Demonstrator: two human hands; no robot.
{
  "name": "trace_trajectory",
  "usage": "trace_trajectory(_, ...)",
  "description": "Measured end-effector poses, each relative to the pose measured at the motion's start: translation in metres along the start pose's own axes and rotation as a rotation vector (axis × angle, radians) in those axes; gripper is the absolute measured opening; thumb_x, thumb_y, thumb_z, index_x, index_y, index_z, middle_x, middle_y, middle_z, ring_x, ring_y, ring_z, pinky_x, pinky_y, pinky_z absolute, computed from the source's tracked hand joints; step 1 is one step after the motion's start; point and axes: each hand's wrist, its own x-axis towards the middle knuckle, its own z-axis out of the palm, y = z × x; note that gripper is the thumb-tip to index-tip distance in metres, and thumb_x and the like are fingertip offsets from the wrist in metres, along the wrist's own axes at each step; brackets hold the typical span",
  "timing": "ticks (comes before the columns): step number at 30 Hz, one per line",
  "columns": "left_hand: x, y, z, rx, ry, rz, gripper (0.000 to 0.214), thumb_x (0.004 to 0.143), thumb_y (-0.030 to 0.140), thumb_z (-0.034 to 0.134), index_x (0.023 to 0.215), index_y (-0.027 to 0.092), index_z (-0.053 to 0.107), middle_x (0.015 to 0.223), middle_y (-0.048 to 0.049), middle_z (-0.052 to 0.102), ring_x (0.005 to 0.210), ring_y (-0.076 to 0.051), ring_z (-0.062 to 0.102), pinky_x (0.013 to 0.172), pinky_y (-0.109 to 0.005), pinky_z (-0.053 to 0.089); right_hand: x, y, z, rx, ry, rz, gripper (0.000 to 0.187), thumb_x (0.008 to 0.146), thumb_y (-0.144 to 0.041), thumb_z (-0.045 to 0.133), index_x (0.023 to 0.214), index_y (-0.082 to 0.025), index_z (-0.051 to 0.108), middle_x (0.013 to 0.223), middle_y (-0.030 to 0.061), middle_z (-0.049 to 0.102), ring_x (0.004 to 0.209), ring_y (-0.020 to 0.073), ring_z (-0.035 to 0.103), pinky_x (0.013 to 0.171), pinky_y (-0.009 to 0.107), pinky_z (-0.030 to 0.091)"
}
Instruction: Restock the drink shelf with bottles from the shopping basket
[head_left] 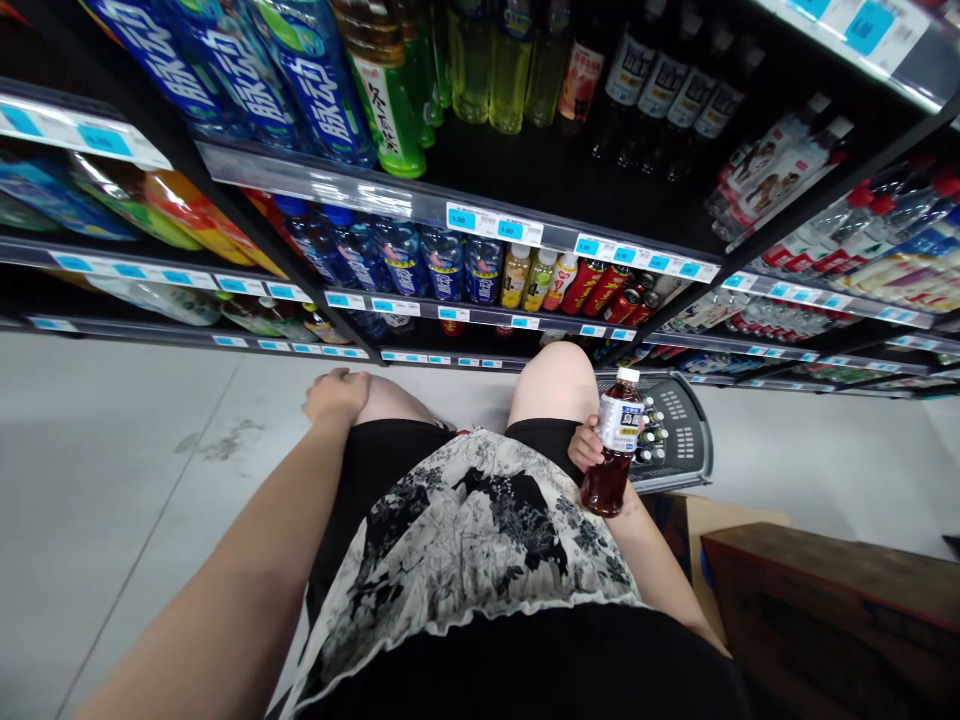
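My right hand (587, 447) is wrapped round a dark drink bottle (613, 445) with a white cap and white label, held upright beside my right knee. My left hand (335, 393) rests on my left knee, fingers curled over it, holding nothing. Just beyond the bottle, a grey plastic basket (679, 440) on the floor holds several more white-capped bottles. I am crouched in front of black store shelves (450, 205) filled with bottled drinks.
Blue-labelled bottles (315, 80) and yellow-green ones (487, 60) fill the top shelf; smaller bottles and red cans (600, 285) stand lower. Brown cardboard boxes (825, 610) sit at my right. Grey floor (112, 470) stretches to the left.
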Motion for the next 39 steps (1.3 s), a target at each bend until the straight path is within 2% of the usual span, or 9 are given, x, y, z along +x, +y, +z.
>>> trace_trajectory(6, -0.005, 0.005, -0.005, 0.007, 0.005, 0.006, 0.063, 0.096, 0.05, 0.048, 0.149, 0.017, 0.06, 0.151, -0.022, 0.055, 0.138, -0.041, 0.05, 0.114, -0.057, 0.041, 0.0, -0.014, 0.005, -0.089, 0.174, 0.126, 0.061, 0.077, -0.078, 0.074, 0.104, -0.024, 0.068, 0.078, 0.0015, 0.068, 0.048, 0.0101, 0.046, 0.04, 0.021, 0.039)
trace_trajectory(10, -0.009, 0.012, -0.007, 0.025, 0.016, 0.022, 0.063, 0.096, 0.048, 0.048, 0.149, 0.016, 0.059, 0.15, -0.0223, 0.055, 0.135, -0.041, 0.052, 0.112, -0.058, 0.041, 0.008, -0.014, 0.02, -0.197, 0.237, 0.16, 0.063, 0.079, -0.081, 0.07, 0.112, -0.029, 0.068, 0.102, 0.0061, 0.074, 0.078, 0.0201, 0.067, 0.058, 0.03, 0.057)
trace_trajectory(15, -0.014, 0.026, -0.003, 0.056, 0.023, 0.085, 0.061, 0.096, 0.048, 0.049, 0.146, 0.014, 0.061, 0.15, -0.0225, 0.055, 0.134, -0.041, 0.05, 0.11, -0.059, 0.04, 0.011, -0.003, 0.038, -0.099, 0.152, 0.16, 0.079, 0.063, -0.089, 0.077, 0.11, -0.026, 0.066, 0.1, 0.0047, 0.065, 0.073, 0.0154, 0.058, 0.053, 0.025, 0.058)
trace_trajectory(18, -0.016, 0.038, 0.003, 0.074, 0.025, 0.12, 0.061, 0.095, 0.049, 0.051, 0.143, 0.014, 0.063, 0.149, -0.023, 0.055, 0.134, -0.043, 0.049, 0.108, -0.06, 0.04, 0.008, -0.001, 0.036, -0.059, 0.071, 0.107, 0.088, 0.045, -0.088, 0.086, 0.103, -0.026, 0.063, 0.089, 0.0009, 0.058, 0.063, 0.0115, 0.048, 0.043, 0.02, 0.048)
trace_trajectory(21, -0.02, 0.052, 0.012, 0.091, 0.034, 0.172, 0.06, 0.094, 0.051, 0.051, 0.141, 0.016, 0.065, 0.148, -0.0212, 0.056, 0.135, -0.045, 0.048, 0.108, -0.059, 0.041, 0.007, -0.001, 0.027, -0.107, -0.002, 0.097, 0.085, 0.043, -0.081, 0.092, 0.099, -0.026, 0.062, 0.079, -0.0024, 0.054, 0.053, 0.0094, 0.038, 0.04, 0.021, 0.042)
trace_trajectory(25, -0.029, 0.072, 0.026, 0.135, 0.065, 0.285, 0.056, 0.091, 0.049, 0.052, 0.134, 0.017, 0.069, 0.143, -0.0199, 0.06, 0.133, -0.044, 0.05, 0.106, -0.057, 0.043, 0.004, -0.001, 0.017, -0.182, -0.121, 0.108, 0.081, 0.049, -0.084, 0.087, 0.099, -0.025, 0.063, 0.069, -0.0054, 0.049, 0.048, 0.0097, 0.035, 0.041, 0.024, 0.039)
trace_trajectory(32, -0.039, 0.097, 0.038, 0.183, 0.092, 0.361, 0.054, 0.089, 0.05, 0.054, 0.128, 0.016, 0.07, 0.141, -0.0199, 0.061, 0.131, -0.044, 0.049, 0.106, -0.056, 0.041, -0.007, -0.003, 0.021, -0.187, -0.023, 0.089, 0.083, 0.063, -0.085, 0.079, 0.113, -0.019, 0.068, 0.078, 0.0007, 0.06, 0.058, 0.0123, 0.048, 0.046, 0.023, 0.044)
trace_trajectory(36, -0.044, 0.102, 0.034, 0.191, 0.091, 0.368, 0.054, 0.089, 0.048, 0.053, 0.128, 0.016, 0.07, 0.14, -0.0201, 0.061, 0.13, -0.043, 0.049, 0.106, -0.055, 0.04, -0.006, -0.011, 0.015, -0.022, -0.189, 0.088, 0.07, 0.081, -0.08, 0.068, 0.112, -0.018, 0.062, 0.069, -0.0053, 0.055, 0.045, 0.0064, 0.04, 0.039, 0.017, 0.037)
trace_trajectory(39, -0.048, 0.105, 0.031, 0.19, 0.106, 0.367, 0.054, 0.088, 0.048, 0.052, 0.128, 0.016, 0.07, 0.139, -0.0208, 0.061, 0.13, -0.043, 0.049, 0.106, -0.056, 0.04, -0.005, -0.021, 0.003, -0.151, -0.376, 0.13, 0.048, 0.099, -0.07, 0.044, 0.101, -0.022, 0.053, 0.055, -0.0152, 0.04, 0.031, 0.0006, 0.027, 0.039, 0.011, 0.029)
